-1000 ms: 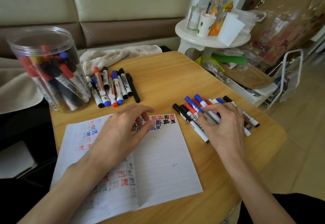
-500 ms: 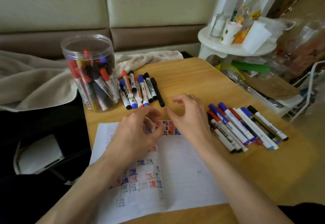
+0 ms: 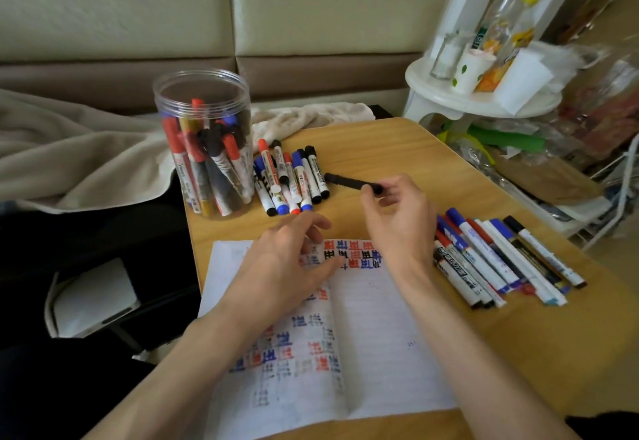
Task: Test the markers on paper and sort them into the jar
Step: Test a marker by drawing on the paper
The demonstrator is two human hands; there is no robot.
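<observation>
Black marker (image 3: 349, 182): your right hand (image 3: 397, 228) pinches one end, fingers clamped on it, over the table (image 3: 380, 149) just right of the markers (image 3: 294, 177) beside the jar (image 3: 204, 94). Your left hand (image 3: 283, 267) rests on the paper (image 3: 380, 336), fingers loosely curled, holding nothing.

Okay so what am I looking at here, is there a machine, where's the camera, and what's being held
No machine here: these are a person's two bare hands, filmed by one camera worn on the head, looking forward and down. On the wooden table are a lined paper covered with test marks, a clear jar of markers, a small row of markers beside the jar, and a larger row right of the paper. The right hand pinches a black marker by one end. The left hand rests on the paper, holding nothing.
</observation>
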